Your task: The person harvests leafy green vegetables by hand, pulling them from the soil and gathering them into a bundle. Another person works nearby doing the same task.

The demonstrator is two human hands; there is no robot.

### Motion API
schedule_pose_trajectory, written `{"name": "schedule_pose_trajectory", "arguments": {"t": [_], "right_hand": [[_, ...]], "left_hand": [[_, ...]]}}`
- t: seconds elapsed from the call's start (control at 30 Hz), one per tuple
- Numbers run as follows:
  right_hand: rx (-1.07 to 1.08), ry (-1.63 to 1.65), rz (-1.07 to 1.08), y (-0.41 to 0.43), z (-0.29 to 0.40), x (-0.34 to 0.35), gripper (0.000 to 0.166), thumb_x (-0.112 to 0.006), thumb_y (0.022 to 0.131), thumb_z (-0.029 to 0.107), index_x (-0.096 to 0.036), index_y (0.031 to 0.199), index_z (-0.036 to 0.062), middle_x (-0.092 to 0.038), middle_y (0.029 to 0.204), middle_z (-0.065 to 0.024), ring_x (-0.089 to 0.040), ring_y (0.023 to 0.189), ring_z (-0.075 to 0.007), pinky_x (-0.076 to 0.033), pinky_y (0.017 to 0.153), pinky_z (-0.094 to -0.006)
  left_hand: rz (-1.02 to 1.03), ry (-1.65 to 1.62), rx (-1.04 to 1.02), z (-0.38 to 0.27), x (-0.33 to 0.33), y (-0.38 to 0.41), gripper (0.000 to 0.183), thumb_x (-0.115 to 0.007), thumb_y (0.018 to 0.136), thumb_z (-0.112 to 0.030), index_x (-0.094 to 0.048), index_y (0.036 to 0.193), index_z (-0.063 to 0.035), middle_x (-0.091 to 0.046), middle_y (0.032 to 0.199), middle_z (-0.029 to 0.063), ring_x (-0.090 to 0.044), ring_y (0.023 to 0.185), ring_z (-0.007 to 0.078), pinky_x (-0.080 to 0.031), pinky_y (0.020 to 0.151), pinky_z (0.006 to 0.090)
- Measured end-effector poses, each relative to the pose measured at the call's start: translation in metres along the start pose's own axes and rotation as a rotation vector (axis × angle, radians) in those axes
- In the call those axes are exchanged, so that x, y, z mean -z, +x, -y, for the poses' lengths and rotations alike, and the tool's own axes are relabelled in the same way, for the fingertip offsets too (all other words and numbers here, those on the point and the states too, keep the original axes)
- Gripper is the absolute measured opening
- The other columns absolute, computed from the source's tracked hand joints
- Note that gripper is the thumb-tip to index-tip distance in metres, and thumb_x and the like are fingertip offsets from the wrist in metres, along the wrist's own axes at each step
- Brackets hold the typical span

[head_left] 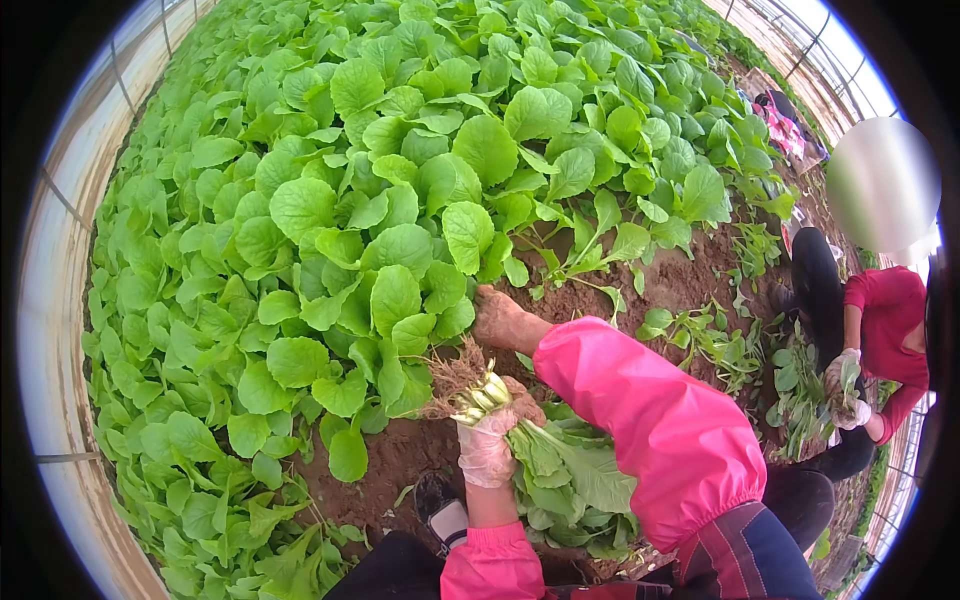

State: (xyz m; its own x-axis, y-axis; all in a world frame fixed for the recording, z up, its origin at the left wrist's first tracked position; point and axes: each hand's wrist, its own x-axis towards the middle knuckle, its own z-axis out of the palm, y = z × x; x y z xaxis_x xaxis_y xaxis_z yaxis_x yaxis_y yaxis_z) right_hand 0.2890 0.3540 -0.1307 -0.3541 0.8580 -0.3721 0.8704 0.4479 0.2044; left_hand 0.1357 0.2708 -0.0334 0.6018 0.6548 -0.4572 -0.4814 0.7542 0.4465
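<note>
My left hand (pixel 487 446), in a thin pale glove, grips a bunch of pulled leafy greens (pixel 577 465). Its white stem bases (pixel 480 397) and soil-covered roots (pixel 454 375) stick out on the left of the fist, and the leaves hang to the right. My right hand (pixel 501 319), stained with soil, reaches in a bright pink sleeve cover (pixel 652 427) to the edge of the standing green plants (pixel 394 296). Leaves hide its fingertips, so whether they hold a stem does not show.
Dense leafy plants (pixel 360 180) fill the bed ahead and left. Loose greens (pixel 705 337) lie on bare soil (pixel 667 277) to the right. Another person in a red top (pixel 889 300) sits there, gloved hands on greens. My shoe (pixel 442 510) rests below. Plastic greenhouse walls (pixel 56 300) flank the bed.
</note>
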Motion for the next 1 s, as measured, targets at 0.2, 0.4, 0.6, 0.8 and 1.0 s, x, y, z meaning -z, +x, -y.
{"name": "schedule_pose_trajectory", "arguments": {"t": [0.2,0.4,0.6,0.8,1.0], "right_hand": [[-0.181,-0.249,0.131,0.056,-0.031,-0.083,0.038,-0.047,0.078,0.024,-0.052,0.115,0.0163,-0.054,0.113,-0.0009,-0.041,0.113,-0.0173,-0.032,0.092,-0.0456],[-0.421,0.074,0.321,0.061,-0.038,-0.061,0.038,-0.044,0.081,0.027,-0.050,0.117,0.0169,-0.053,0.115,-0.0036,-0.041,0.114,-0.0221,-0.034,0.087,-0.0535],[-0.327,-0.083,0.383,0.055,-0.023,-0.022,0.038,-0.046,0.079,0.029,-0.054,0.114,0.0157,-0.050,0.119,-0.0084,-0.039,0.114,-0.0269,-0.033,0.084,-0.0577],[-0.282,-0.227,0.051,0.068,-0.075,-0.074,0.045,-0.042,0.081,0.029,-0.043,0.124,0.0178,-0.044,0.127,-0.0026,-0.034,0.119,-0.0271,-0.021,0.100,-0.0417],[-0.572,-0.305,0.207,0.060,-0.086,-0.057,0.029,-0.042,0.080,0.023,-0.051,0.107,0.0153,-0.051,0.107,-0.0079,-0.043,0.106,-0.0256,-0.035,0.079,-0.0438]], "left_hand": [[0.035,-0.076,0.021,-0.002,0.014,0.004,0.023,-0.062,0.065,-0.001,-0.051,0.086,0.0011,-0.054,0.068,0.0082,-0.055,0.057,0.0188,-0.045,0.052,0.0282],[-0.025,0.030,0.083,-0.014,0.019,0.006,0.029,-0.062,0.063,-0.004,-0.050,0.089,-0.0017,-0.050,0.068,0.0057,-0.051,0.059,0.0187,-0.043,0.055,0.0299],[-0.019,-0.124,0.042,-0.016,0.028,0.004,0.025,-0.060,0.064,-0.003,-0.050,0.087,-0.0003,-0.050,0.069,0.0064,-0.051,0.059,0.0192,-0.043,0.055,0.0295],[0.008,0.274,-0.072,-0.019,0.020,0.006,0.023,-0.060,0.065,-0.004,-0.050,0.086,0.0014,-0.051,0.069,0.0080,-0.052,0.059,0.0207,-0.043,0.055,0.0304],[-0.056,0.089,0.056,-0.015,0.018,0.009,0.021,-0.060,0.067,-0.004,-0.050,0.085,0.0012,-0.051,0.065,0.0083,-0.052,0.058,0.0210,-0.043,0.055,0.0299]]}}
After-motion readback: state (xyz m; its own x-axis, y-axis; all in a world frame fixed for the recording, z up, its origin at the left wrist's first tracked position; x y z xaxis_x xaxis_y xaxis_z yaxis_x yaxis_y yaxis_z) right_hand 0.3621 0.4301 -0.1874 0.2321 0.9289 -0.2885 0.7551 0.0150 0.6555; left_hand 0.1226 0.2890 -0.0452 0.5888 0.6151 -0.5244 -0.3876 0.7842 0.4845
